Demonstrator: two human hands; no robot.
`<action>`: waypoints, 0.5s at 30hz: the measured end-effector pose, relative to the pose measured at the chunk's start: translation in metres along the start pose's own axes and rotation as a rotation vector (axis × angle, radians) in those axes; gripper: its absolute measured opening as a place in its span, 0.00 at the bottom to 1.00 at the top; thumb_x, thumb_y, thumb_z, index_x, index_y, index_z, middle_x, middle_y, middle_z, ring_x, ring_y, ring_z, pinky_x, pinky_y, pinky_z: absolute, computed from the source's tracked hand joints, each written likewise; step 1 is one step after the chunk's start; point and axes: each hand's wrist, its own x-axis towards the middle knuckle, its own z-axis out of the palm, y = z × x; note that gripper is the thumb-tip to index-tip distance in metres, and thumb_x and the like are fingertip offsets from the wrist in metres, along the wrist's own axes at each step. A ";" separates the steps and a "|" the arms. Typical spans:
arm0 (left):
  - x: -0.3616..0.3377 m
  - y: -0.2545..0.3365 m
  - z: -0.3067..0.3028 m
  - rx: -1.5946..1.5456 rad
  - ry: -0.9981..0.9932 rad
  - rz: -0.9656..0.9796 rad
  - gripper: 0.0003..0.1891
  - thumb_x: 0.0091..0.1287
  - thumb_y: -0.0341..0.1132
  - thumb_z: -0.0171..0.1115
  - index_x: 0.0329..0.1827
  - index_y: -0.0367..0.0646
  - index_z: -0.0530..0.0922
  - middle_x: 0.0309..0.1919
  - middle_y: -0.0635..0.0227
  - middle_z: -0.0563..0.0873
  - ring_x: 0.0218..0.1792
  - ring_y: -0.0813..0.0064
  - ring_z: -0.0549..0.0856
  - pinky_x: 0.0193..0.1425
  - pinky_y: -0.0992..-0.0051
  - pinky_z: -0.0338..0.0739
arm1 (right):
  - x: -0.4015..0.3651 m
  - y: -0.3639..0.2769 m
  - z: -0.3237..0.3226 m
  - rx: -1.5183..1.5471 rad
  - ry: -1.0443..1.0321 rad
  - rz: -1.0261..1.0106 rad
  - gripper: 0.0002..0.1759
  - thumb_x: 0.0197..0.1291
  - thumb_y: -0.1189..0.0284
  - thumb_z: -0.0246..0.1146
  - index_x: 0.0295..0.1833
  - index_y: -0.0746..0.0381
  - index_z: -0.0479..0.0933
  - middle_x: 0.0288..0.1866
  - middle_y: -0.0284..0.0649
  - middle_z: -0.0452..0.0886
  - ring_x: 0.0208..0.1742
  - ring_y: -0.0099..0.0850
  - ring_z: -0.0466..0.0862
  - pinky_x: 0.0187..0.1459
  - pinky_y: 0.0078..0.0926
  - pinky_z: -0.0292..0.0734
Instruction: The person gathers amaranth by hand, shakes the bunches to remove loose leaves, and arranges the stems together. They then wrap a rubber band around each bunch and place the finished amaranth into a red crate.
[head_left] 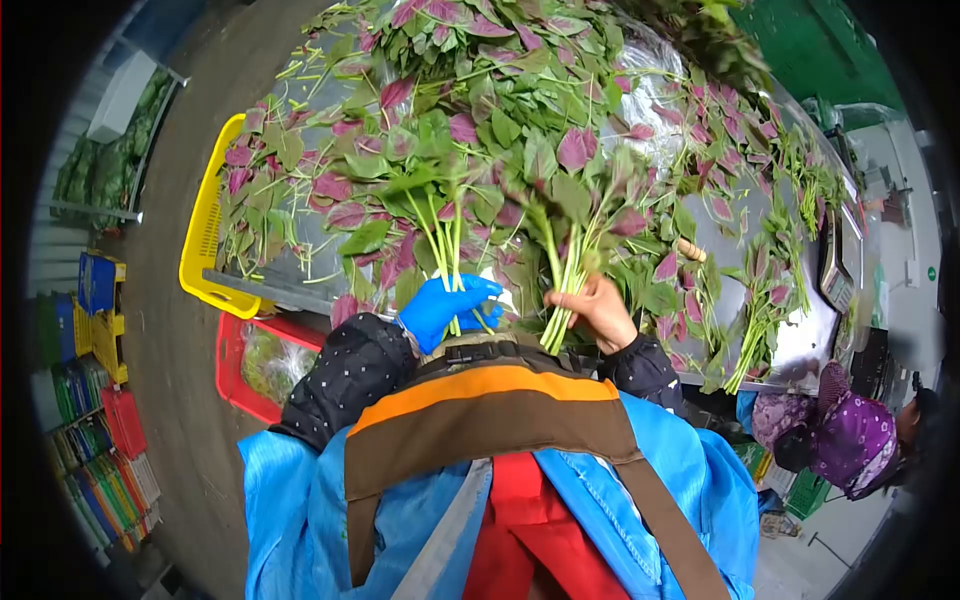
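The left hand (448,308) and right hand (597,308) each held leafy stems at the near edge of the table (300,294).
The gloved left fingers closed round a few thin stems (441,235); the bare right fingers pinched a thicker bunch (573,265). Both grips sat low, leaves pointing away over the loose greens (510,130). A light grip and level stem ends seemed best for keeping the 2 handfuls neat and unbruised.

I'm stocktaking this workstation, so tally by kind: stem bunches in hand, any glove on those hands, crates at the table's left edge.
Bunches: 2 (left bunch, right bunch)
Gloves: 1 (blue glove)
Crates: 2 (yellow crate, red crate)
Total: 5
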 end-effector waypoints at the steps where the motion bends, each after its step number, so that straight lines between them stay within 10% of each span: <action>1: -0.003 0.014 0.003 0.105 0.025 0.001 0.17 0.66 0.38 0.56 0.52 0.37 0.76 0.43 0.64 0.82 0.42 0.71 0.83 0.45 0.75 0.76 | -0.002 0.007 -0.003 0.212 -0.057 0.066 0.19 0.52 0.76 0.67 0.47 0.70 0.69 0.33 0.39 0.83 0.26 0.20 0.80 0.25 0.13 0.73; 5: 0.006 0.076 -0.026 0.278 0.530 0.471 0.20 0.67 0.44 0.55 0.54 0.37 0.75 0.41 0.62 0.84 0.37 0.75 0.84 0.39 0.79 0.76 | -0.019 -0.042 0.001 0.031 0.432 -0.386 0.19 0.54 0.76 0.65 0.48 0.66 0.65 0.33 0.42 0.83 0.28 0.20 0.81 0.23 0.13 0.71; 9: -0.019 0.102 -0.013 0.178 0.208 0.173 0.20 0.67 0.44 0.55 0.55 0.38 0.75 0.43 0.60 0.84 0.32 0.77 0.85 0.29 0.84 0.75 | -0.008 -0.032 0.009 -0.001 0.217 -0.374 0.20 0.54 0.73 0.67 0.46 0.67 0.63 0.35 0.43 0.84 0.26 0.18 0.79 0.21 0.11 0.67; 15: 0.043 0.005 0.013 -0.029 0.102 -0.022 0.18 0.68 0.42 0.54 0.50 0.35 0.76 0.42 0.62 0.83 0.35 0.77 0.82 0.40 0.77 0.77 | 0.019 -0.013 0.048 0.141 -0.054 -0.234 0.14 0.60 0.71 0.61 0.47 0.66 0.68 0.37 0.39 0.83 0.32 0.20 0.81 0.26 0.14 0.73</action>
